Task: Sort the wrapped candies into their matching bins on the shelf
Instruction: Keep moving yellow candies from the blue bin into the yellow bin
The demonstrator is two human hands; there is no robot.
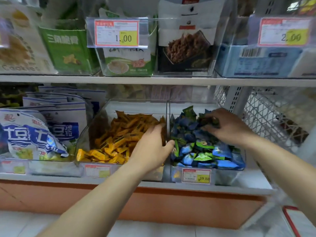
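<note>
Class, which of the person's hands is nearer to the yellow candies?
Left. The left hand lies over the yellow candies at their bin's right wall; the right hand is one bin over, among the blue and green candies.

Left hand [150, 147] lies across the bin divider [168, 113]; right hand [229, 127] pinches green candies [209, 120].

On the upper shelf [153, 79] I read "1.00" on a price tag [117, 33] clipped to a clear bin [102, 55], and "2.00" on a second tag [284, 31] at far right. A pack [18, 48] at far left reads "Cookies"; the green box [66, 48] beside it carries "三角脆". Below, the lower tag [196, 175] on the blue-and-green candy bin [225, 175] shows "29.88". Other print is too blurred for me to read.
</note>
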